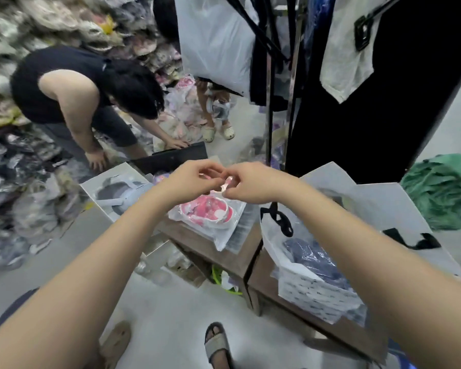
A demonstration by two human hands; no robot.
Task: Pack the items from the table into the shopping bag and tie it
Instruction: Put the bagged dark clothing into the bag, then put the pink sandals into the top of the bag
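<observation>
My left hand and my right hand meet in front of me, both pinching a small pink and white strip between the fingertips. Just below them a clear plastic packet with a pink and white garment lies on the wooden table. To the right, a white shopping bag with black ribbon handles stands open on the table, with packets of dark blue clothing inside.
A person in black bends over heaps of packed clothes on the left. A white box with a headset picture sits left of the table. Hanging clothes and a rack stand behind it, a green bag at right.
</observation>
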